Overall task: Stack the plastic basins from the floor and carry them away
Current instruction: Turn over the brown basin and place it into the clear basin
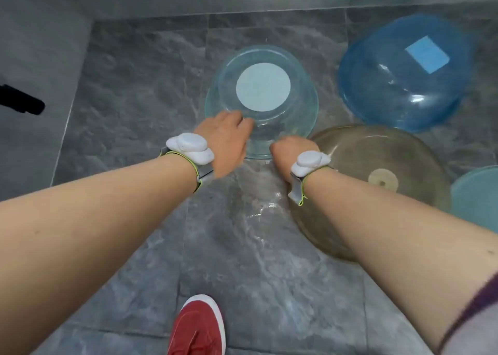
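A pale green see-through basin (293, 106) with a white round label lies on the grey floor, ahead in the middle. My left hand (227, 141) grips its near left rim. My right hand (289, 152) closes on its near right rim. A bigger blue basin (390, 85) with a blue square label lies at the far right. A brownish see-through basin (377, 163) sits just right of my right wrist, touching the green one. The edge of a teal basin (477, 193) shows at the right border.
Grey marbled floor tiles (134, 85) meet grey walls (40, 44) at the left and back. My red shoe (199, 327) stands at the bottom middle. A black object (21, 101) juts in from the left wall.
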Demonstrator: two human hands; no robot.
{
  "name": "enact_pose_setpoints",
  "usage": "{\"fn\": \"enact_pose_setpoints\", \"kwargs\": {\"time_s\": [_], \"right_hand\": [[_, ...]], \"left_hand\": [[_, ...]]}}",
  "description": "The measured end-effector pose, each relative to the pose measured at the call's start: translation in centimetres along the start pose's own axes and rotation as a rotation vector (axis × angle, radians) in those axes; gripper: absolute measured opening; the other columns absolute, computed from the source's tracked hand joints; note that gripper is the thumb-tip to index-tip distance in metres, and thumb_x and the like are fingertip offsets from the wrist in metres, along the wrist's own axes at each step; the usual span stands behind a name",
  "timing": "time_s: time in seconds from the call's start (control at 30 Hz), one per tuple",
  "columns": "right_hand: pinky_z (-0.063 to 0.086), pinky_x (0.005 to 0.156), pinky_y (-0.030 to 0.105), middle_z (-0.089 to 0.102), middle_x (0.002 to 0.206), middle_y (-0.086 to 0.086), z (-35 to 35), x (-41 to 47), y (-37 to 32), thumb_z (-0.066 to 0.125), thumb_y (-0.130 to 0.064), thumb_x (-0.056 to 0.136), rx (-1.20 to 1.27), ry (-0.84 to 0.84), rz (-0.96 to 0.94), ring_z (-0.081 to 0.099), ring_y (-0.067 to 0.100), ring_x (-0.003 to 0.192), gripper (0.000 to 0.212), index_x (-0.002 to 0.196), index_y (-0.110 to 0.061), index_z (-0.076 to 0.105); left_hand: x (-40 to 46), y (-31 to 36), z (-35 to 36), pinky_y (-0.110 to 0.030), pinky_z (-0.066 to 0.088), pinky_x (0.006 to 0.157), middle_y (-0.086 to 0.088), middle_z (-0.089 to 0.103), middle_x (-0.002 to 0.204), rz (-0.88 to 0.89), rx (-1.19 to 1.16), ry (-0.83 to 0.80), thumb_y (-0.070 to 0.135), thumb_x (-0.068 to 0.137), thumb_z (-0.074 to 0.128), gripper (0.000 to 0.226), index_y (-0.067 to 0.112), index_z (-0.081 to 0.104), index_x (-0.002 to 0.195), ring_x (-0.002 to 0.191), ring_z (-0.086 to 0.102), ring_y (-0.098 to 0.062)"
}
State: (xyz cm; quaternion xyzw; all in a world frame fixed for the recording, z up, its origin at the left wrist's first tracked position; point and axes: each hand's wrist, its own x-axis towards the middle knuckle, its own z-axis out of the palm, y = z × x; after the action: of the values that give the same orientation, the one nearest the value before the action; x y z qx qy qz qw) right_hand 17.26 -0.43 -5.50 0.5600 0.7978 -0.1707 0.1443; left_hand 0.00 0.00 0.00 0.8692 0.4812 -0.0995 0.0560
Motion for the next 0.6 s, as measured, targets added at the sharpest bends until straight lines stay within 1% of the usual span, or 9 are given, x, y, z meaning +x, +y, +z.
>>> {"fn": "enact_pose_setpoints", "kwargs": {"time_s": [0.07, 0.13, 0.23, 0.33, 0.4, 0.5, 0.6], "right_hand": [[0.043, 0.067, 0.031, 0.066, 0.113, 0.012, 0.0, 0.6, -0.7, 0.044, 0.001, 0.085, -0.015, -0.051, 0.03, 0.065, 0.031, 0.097, 0.032, 0.106, -0.007, 0.066], [0.041, 0.067, 0.031, 0.067, 0.114, 0.013, 0.3, 1.0, -1.2, 0.044, 0.0, 0.086, -0.025, -0.071, 0.023, 0.066, 0.032, 0.097, 0.031, 0.106, -0.006, 0.067], [0.043, 0.069, 0.03, 0.068, 0.116, 0.012, 1.3, 1.4, -1.6, 0.045, -0.003, 0.087, -0.019, -0.064, 0.023, 0.066, 0.032, 0.1, 0.03, 0.106, -0.007, 0.068], [0.042, 0.069, 0.032, 0.068, 0.117, 0.011, 2.0, 1.4, -1.7, 0.043, -0.002, 0.087, -0.031, -0.032, 0.024, 0.066, 0.032, 0.101, 0.032, 0.108, -0.009, 0.067], [0.042, 0.068, 0.031, 0.068, 0.115, 0.01, 2.2, 1.6, -2.1, 0.042, -0.002, 0.087, -0.03, -0.016, 0.01, 0.066, 0.032, 0.1, 0.033, 0.107, -0.01, 0.067], [0.041, 0.069, 0.03, 0.068, 0.115, 0.01, 2.4, 1.5, -2.2, 0.041, -0.003, 0.088, -0.037, -0.036, 0.013, 0.066, 0.031, 0.101, 0.033, 0.107, -0.011, 0.067], [0.041, 0.069, 0.03, 0.069, 0.115, 0.008, 2.4, 1.5, -2.2, 0.04, -0.002, 0.089, -0.042, -0.047, 0.013, 0.066, 0.03, 0.101, 0.034, 0.106, -0.011, 0.068]], "left_hand": [[-0.3, -0.4, 0.2, -0.044, 0.047, 0.072, -0.016, 0.055, 0.108, -0.016, -0.005, 0.024, 0.026, 0.082, 0.037, 0.042, 0.008, 0.05, 0.118, 0.09, 0.052, -0.037], [-0.9, -0.4, 0.5, -0.044, 0.047, 0.072, -0.016, 0.054, 0.109, -0.016, -0.004, 0.053, 0.026, 0.081, 0.039, 0.042, 0.008, 0.049, 0.118, 0.091, 0.053, -0.037], [-1.5, -1.0, 0.7, -0.045, 0.048, 0.072, -0.016, 0.055, 0.108, -0.022, -0.011, 0.093, 0.022, 0.082, 0.047, 0.04, 0.008, 0.049, 0.119, 0.091, 0.053, -0.039], [-1.8, -1.2, 0.6, -0.046, 0.048, 0.074, -0.016, 0.055, 0.11, -0.037, -0.028, 0.102, 0.022, 0.082, 0.049, 0.041, 0.008, 0.048, 0.121, 0.093, 0.053, -0.038], [-2.2, -1.5, 0.5, -0.045, 0.048, 0.075, -0.016, 0.056, 0.11, -0.046, -0.021, 0.114, 0.023, 0.082, 0.047, 0.043, 0.008, 0.05, 0.121, 0.092, 0.054, -0.038], [-2.4, -1.6, 0.3, -0.046, 0.048, 0.074, -0.017, 0.056, 0.109, -0.041, -0.012, 0.108, 0.024, 0.082, 0.045, 0.041, 0.007, 0.052, 0.118, 0.091, 0.054, -0.038], [-2.6, -1.8, 0.1, -0.046, 0.049, 0.072, -0.016, 0.057, 0.108, -0.043, -0.018, 0.117, 0.029, 0.08, 0.034, 0.046, 0.007, 0.053, 0.117, 0.088, 0.054, -0.038]]}}
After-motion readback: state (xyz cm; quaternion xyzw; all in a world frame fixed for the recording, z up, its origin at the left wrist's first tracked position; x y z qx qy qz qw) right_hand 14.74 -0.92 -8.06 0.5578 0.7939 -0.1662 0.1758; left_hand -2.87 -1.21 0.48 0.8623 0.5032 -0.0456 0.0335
